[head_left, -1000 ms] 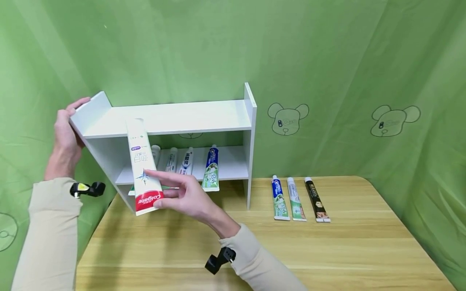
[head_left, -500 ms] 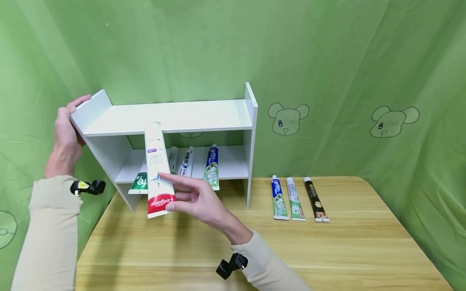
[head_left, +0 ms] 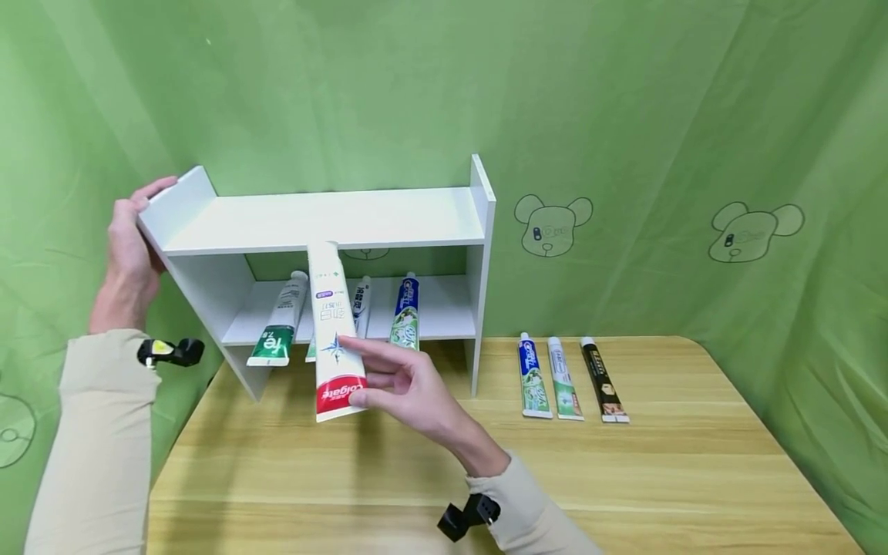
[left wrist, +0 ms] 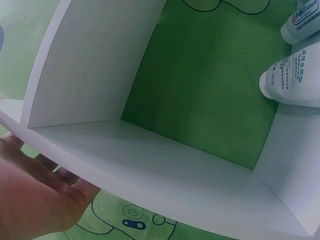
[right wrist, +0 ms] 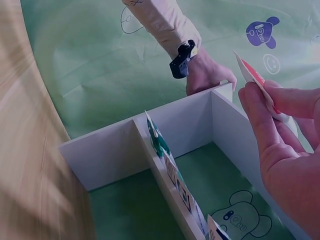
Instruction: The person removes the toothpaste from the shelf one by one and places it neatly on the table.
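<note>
My right hand [head_left: 419, 393] pinches a white and red Colgate toothpaste tube [head_left: 333, 308] near its flat crimped end. The tube is held in front of the small white shelf [head_left: 333, 220], its cap end overlapping the upper board's front edge in the head view. In the right wrist view, the tube [right wrist: 255, 75] shows nearly edge-on between thumb and fingers. My left hand [head_left: 132, 250] grips the shelf's left side panel at its upper edge. Inside on the lower board lie a green and white tube [head_left: 280, 320], a white tube [head_left: 361, 304] and a blue-green tube [head_left: 406, 308].
To the right of the shelf, three toothpaste tubes lie side by side on the wooden table [head_left: 624, 478]: a blue-green one [head_left: 533, 378], a white-green one [head_left: 565, 381] and a black one [head_left: 604, 381]. A green cloth [head_left: 624, 92] hangs behind.
My right hand has carried the Colgate tube rightward across the shelf front, uncovering the green and white tube at the left. My left hand keeps its hold on the side panel.
</note>
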`<state>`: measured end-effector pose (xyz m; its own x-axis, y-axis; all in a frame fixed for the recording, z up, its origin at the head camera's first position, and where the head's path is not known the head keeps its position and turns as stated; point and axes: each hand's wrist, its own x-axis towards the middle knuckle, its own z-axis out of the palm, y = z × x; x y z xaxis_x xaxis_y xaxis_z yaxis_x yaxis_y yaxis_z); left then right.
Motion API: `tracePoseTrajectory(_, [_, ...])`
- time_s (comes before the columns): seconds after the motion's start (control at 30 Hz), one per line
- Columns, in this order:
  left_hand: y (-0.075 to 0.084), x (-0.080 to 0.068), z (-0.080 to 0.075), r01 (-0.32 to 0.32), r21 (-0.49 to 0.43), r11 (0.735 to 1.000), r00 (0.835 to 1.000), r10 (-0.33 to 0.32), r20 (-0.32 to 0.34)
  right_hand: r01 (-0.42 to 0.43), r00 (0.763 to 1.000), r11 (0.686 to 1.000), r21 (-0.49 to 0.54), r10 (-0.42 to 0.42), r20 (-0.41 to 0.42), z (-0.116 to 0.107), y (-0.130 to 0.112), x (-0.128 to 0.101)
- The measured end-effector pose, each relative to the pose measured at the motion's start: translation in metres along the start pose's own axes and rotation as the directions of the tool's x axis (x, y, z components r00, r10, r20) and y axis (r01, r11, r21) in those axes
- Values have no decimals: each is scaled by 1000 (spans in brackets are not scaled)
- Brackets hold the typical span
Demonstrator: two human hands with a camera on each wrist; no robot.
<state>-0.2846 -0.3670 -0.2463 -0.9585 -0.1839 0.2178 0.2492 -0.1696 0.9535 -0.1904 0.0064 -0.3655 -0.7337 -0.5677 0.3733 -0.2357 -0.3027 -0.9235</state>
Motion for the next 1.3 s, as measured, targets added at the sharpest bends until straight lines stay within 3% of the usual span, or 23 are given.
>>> tracePoseTrajectory(0.37, [0, 1, 0, 12, 8, 1000, 1000, -12, -6, -7, 999, 1000, 24, 8, -37, -10, -3, -20])
tracePoseTrajectory(0.83, [2, 0, 1, 12, -25, 1000, 1000, -13, -21, -59, 991, 998, -29, 55, -125, -28, -9, -54])
tracePoseTrajectory(1.3, [1, -1, 4, -11, -32, 999, 1000, 10, -18, -82, 986, 993, -87, 68, -151, -47, -15, -88])
